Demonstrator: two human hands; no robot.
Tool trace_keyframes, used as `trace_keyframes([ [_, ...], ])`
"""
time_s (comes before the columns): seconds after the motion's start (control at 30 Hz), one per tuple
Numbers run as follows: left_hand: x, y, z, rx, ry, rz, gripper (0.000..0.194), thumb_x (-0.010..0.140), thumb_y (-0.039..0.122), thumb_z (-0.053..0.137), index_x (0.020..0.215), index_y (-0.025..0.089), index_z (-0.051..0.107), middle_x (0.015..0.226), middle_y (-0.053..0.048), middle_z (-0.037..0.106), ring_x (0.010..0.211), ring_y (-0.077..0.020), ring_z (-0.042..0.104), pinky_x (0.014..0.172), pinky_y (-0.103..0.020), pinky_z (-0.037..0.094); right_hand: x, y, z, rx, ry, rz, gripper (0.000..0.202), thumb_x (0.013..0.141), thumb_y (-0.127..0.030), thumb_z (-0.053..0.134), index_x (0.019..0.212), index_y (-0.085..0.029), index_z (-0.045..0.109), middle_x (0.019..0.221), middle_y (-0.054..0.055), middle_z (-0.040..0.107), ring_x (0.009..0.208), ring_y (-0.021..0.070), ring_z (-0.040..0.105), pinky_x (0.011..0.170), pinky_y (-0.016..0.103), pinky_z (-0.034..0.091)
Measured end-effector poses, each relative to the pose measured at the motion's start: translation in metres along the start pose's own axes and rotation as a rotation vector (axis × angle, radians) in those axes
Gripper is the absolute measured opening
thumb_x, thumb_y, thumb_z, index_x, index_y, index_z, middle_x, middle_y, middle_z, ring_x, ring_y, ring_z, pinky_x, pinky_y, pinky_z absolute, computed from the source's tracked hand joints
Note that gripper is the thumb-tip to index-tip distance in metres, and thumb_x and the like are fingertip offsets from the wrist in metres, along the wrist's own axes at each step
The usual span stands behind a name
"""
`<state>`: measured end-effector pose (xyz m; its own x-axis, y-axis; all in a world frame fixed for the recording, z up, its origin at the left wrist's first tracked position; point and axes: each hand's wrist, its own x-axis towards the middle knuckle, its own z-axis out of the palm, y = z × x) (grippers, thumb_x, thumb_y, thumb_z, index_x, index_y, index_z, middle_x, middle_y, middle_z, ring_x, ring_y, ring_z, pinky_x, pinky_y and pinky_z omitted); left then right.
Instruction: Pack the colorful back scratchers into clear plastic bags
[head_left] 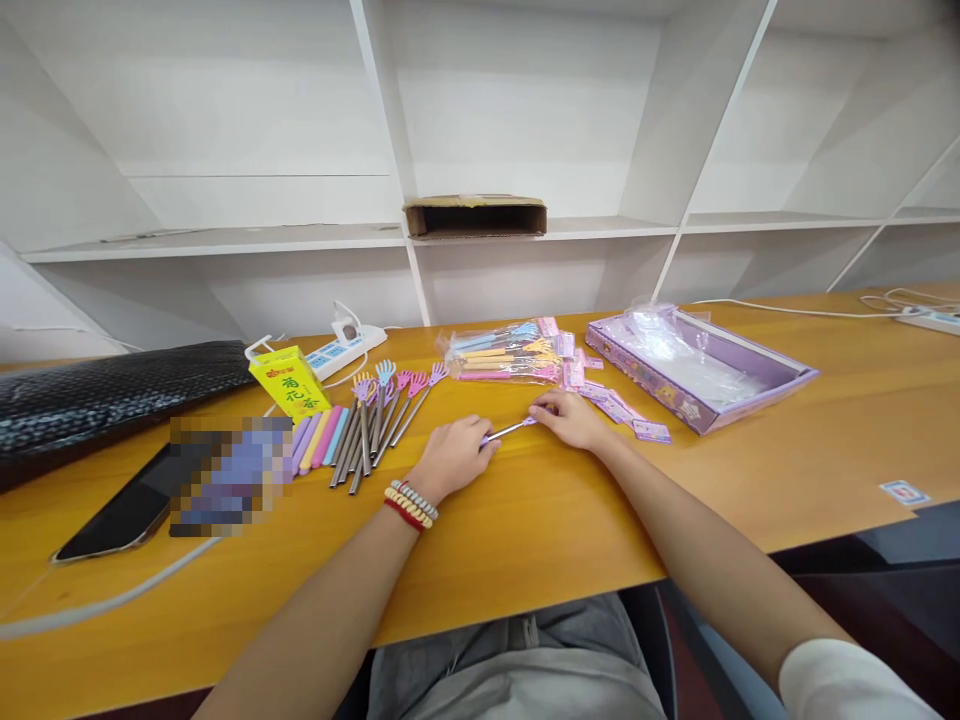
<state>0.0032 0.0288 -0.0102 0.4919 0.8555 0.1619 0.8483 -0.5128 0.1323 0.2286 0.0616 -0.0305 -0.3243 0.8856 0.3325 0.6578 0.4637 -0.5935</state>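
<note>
Between my hands lies a small back scratcher with a thin metal rod, held low over the tabletop. My left hand, with beaded bracelets at the wrist, closes around its purple handle end. The fingers of my right hand pinch the other end, covering most of the purple head. Left of my left hand sit several metal rods with coloured claw heads. Beside those is a row of pastel handles. Beyond my hands are bagged back scratchers in clear plastic, with purple printed cards near my right hand.
A purple display box with clear plastic bags stands at the right. On the left are a yellow drink carton, a power strip, a phone and a black bubble-wrap bundle. A cardboard box rests on the shelf.
</note>
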Motion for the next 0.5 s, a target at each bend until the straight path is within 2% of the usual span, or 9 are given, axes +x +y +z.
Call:
trace_keyframes([
  [0.4,-0.0028,-0.0005,-0.0008,-0.031,0.000,0.012,0.026,0.086,0.040,0.045,0.091,0.021,0.060,0.091,-0.006,0.061,0.083,-0.0195,0.057,0.073,-0.030,0.040,-0.0047,0.0015,-0.0036,-0.141,-0.085,-0.047,0.032,0.087,-0.041,0.045,0.091,-0.019,0.068,0.088,0.006,0.067,0.078,0.0174,0.058,0.072,0.028,0.041],
  [0.5,-0.0032,-0.0023,0.0007,-0.048,0.016,0.029,0.025,0.086,0.040,0.045,0.091,0.021,0.060,0.091,-0.005,0.061,0.083,-0.0194,0.057,0.072,-0.031,0.040,-0.0098,-0.0012,-0.0047,-0.198,-0.043,-0.037,0.033,0.086,-0.044,0.045,0.094,-0.020,0.067,0.090,0.007,0.066,0.081,0.0184,0.058,0.073,0.029,0.041],
])
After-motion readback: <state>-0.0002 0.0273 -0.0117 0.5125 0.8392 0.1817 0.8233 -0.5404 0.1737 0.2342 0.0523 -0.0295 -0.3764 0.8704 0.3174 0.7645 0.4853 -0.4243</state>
